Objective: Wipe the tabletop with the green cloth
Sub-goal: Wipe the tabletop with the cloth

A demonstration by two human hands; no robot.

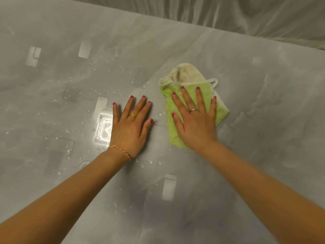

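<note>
A glossy grey marble-look tabletop fills the view. The green cloth, with a white trim and a stained white corner folded over at its far end, lies flat right of centre. My right hand presses flat on top of the cloth, fingers spread, covering its middle. My left hand rests palm down on the bare tabletop just left of the cloth, fingers spread, holding nothing. Water droplets are scattered over the surface around and left of my left hand.
A shiny grey draped curtain hangs behind the table's far edge, which runs diagonally across the top right. Bright rectangular light reflections show on the wet surface to the left.
</note>
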